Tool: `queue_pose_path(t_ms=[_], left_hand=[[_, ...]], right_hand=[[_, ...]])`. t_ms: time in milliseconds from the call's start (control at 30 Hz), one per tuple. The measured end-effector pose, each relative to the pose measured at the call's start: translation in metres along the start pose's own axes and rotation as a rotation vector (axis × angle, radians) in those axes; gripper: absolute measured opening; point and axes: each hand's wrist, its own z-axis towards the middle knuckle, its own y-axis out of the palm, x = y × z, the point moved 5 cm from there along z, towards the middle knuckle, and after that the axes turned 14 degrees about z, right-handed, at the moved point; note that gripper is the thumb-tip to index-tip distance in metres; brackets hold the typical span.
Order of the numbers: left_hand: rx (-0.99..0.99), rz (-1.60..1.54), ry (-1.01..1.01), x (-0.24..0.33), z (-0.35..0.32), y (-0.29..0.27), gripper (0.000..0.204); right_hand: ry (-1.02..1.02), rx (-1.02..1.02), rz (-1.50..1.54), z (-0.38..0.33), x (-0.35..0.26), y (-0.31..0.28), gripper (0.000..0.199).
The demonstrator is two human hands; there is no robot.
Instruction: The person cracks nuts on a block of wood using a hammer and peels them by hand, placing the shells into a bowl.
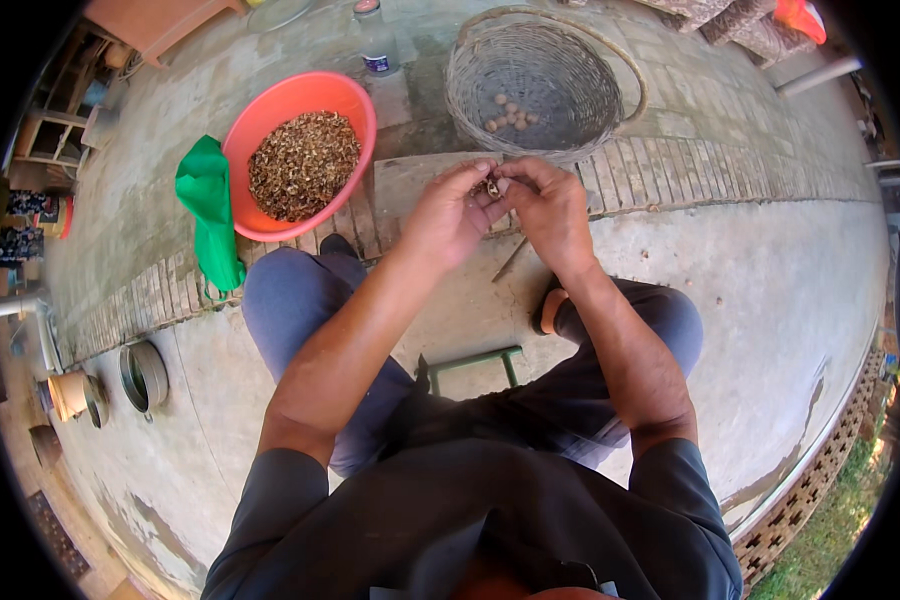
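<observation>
My left hand [445, 218] and my right hand [553, 220] meet in front of the basket, their fingers closed around a small cracked walnut [491, 188]. Brown and pale bits of it show between the fingertips. Just beyond stands a grey wicker basket [482, 75] with an arched handle, and several whole walnuts [511, 114] lie at its bottom. To the left of my hands sits a red-orange plastic basin [302, 92], holding a broad heap of walnut pieces [303, 165].
A green cloth bag [208, 205] leans at the basin's left side. Farther back is a clear jar [375, 45] with a reddish lid. A dark metal pot [144, 377] rests on the concrete at left. Between my knees shows a green metal stool frame [475, 360].
</observation>
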Motion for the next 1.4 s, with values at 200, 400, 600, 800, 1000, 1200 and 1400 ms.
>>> queue_pose_path(t_ms=[200, 400, 600, 800, 1000, 1200, 1400], left_hand=[[0.036, 0.062, -0.037, -0.001, 0.001, -0.004, 0.011], [0.021, 0.102, -0.034, 0.0, 0.001, -0.003, 0.011], [0.016, 0.076, -0.046, -0.002, 0.001, -0.002, 0.011], [0.006, 0.073, -0.042, -0.002, 0.001, -0.004, 0.012], [0.018, 0.08, -0.044, -0.003, 0.001, -0.003, 0.013], [-0.022, 0.073, -0.025, 0.002, 0.002, -0.004, 0.014], [-0.048, 0.039, -0.021, 0.007, -0.002, -0.002, 0.015]], right_hand=[[-0.029, 0.005, -0.051, 0.002, 0.003, -0.004, 0.014], [-0.003, 0.041, -0.032, 0.003, 0.006, -0.007, 0.012], [0.045, 0.052, -0.022, 0.006, 0.01, -0.012, 0.012], [0.07, 0.058, 0.014, 0.008, 0.014, -0.011, 0.013], [0.164, 0.043, 0.273, 0.008, 0.023, -0.014, 0.012], [0.229, 0.056, 0.239, 0.014, 0.014, -0.039, 0.013], [0.229, 0.065, -0.425, 0.017, 0.038, -0.133, 0.017]])
